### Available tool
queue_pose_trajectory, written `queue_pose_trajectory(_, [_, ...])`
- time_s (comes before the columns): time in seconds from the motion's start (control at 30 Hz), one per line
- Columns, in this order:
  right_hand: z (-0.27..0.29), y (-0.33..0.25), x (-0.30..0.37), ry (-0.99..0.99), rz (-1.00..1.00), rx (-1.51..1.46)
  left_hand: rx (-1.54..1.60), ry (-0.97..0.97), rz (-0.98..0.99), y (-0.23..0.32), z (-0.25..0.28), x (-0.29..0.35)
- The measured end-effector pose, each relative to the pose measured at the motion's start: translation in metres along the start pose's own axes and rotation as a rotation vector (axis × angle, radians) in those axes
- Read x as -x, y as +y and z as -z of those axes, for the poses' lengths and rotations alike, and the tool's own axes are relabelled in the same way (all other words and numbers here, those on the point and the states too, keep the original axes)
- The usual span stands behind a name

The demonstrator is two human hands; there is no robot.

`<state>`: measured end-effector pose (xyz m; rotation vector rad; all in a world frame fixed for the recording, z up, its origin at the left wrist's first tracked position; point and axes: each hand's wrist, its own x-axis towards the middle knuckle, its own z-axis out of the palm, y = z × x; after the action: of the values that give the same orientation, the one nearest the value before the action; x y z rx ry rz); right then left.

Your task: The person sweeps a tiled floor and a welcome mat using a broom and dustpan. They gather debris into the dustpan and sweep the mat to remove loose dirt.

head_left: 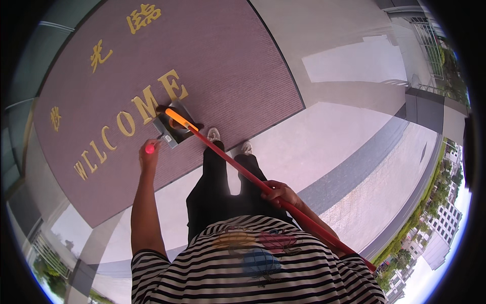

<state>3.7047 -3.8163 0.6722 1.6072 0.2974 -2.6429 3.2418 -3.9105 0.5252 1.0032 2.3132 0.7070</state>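
Note:
My right hand (281,194) is wrapped round the long red handle of a broom (243,171), in front of my right thigh. The handle slants from beside my right shoulder up to an orange head piece at the far left. Dark bristles show past it. My left hand (149,157) is closed on the pink-ended handle of a dustpan (168,138), held out to my left. The dustpan's grey and dark pan lies by the mat's lettering, partly hidden under the broom head. Whether the bristles touch the pan, I cannot tell.
A large purplish doormat (228,61) with yellow lettering and a black border spreads ahead. My shoes (213,134) are at its near edge. Pale paving (354,66) lies to the right, with a dark grey band. A road, greenery and buildings (448,218) stand farther right.

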Motion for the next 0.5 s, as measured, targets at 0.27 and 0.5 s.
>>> queue_pose_trajectory(0.27, [0.046, -0.037, 0.076, 0.041, 0.182, 0.256, 0.215, 0.074, 0.100, -0.005, 0.016, 0.061])
queue_pose_trajectory(0.5, [0.192, -0.081, 0.130, 0.382, 0.370, 0.377, 0.336, 0.167, 0.148, -0.027, 0.003, 0.149])
